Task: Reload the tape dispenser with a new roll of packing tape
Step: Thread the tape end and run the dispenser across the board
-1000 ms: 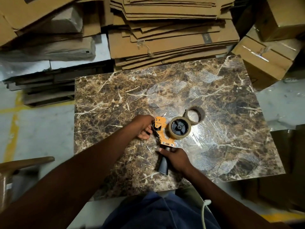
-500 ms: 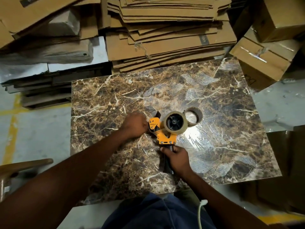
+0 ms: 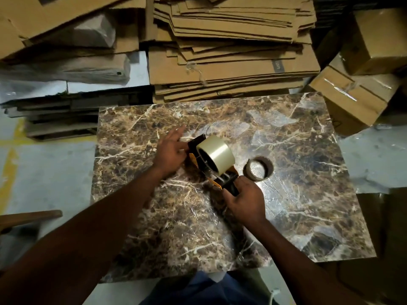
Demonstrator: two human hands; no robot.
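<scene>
An orange tape dispenser (image 3: 217,182) is tipped up on edge over the marble table (image 3: 308,194), with a roll of clear packing tape (image 3: 217,154) on its hub. My right hand (image 3: 244,200) is closed around the dispenser's black handle. At the dispenser's front end is my left hand (image 3: 170,151), fingers spread, thumb and fingertips touching the black flap (image 3: 196,142). Whether it pinches the tape end is hidden. An empty brown cardboard core (image 3: 258,168) lies flat just right of the dispenser.
Stacks of flattened cardboard (image 3: 231,51) crowd the table's far edge. Taped boxes (image 3: 352,93) lean at the far right corner. A wooden chair arm (image 3: 30,216) sticks out at the left. Grey floor with a yellow line (image 3: 11,159) lies left of the table.
The dispenser was lying flat; it has been turned up on edge so the roll's tape band faces me. My left hand has opened its fingers at the front end.
</scene>
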